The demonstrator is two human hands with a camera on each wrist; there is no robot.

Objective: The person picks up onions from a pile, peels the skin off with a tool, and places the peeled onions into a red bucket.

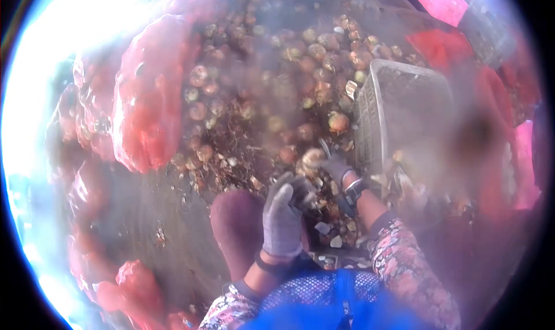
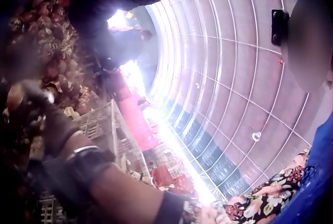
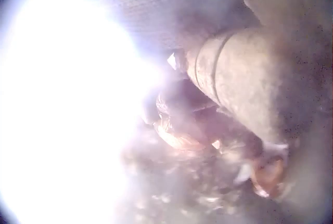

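My left hand (image 1: 282,220), in a pale grey glove, is raised over my lap with its thumb up and loose, darkened fingers. Nothing shows in its grasp. To its right, my gloved right hand (image 1: 337,167) reaches low over the heap and grips a tool with a thin metal blade (image 1: 325,148); glove and blur hide its handle. A blurred pale onion (image 1: 312,158) lies right at that hand's fingertips. Many red-brown onions (image 1: 324,58) cover the ground ahead. In the right wrist view, the glove (image 3: 244,78) fills much of the picture, above an orange-brown onion (image 3: 268,177).
A grey plastic crate (image 1: 376,116) stands right of the heap. Full red mesh sacks (image 1: 147,98) line the left. Dry skins and white scraps (image 1: 335,241) litter the ground by my knee (image 1: 234,226). Another person (image 2: 127,42) is farther off, under the hooped plastic roof (image 2: 223,62).
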